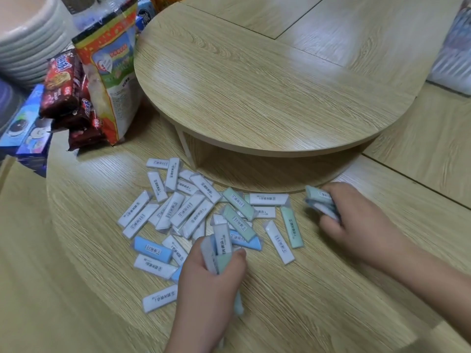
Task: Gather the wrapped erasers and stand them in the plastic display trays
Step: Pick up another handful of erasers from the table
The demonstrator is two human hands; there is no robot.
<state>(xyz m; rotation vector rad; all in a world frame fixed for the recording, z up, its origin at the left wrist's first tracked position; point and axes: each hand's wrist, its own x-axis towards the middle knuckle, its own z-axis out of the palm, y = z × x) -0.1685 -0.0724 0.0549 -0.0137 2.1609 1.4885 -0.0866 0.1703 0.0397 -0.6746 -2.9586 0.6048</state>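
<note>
Several wrapped erasers (pixel 193 212), white, pale green and blue, lie scattered in a loose pile on the lower wooden table surface (pixel 305 301). My left hand (pixel 206 284) is closed around a bundle of erasers (pixel 220 247) that stick up from the fist at the pile's near edge. My right hand (pixel 356 220), to the right of the pile, grips a small stack of erasers (pixel 319 200) with a green one on top. No plastic display tray is in view.
A raised round wooden shelf (pixel 254 85) stands behind the pile, with an open gap under it. Snack bags (pixel 109 72) and biscuit packs (pixel 66 82) stand at the left, next to blue boxes (pixel 28 133) and stacked white bowls (pixel 28 36).
</note>
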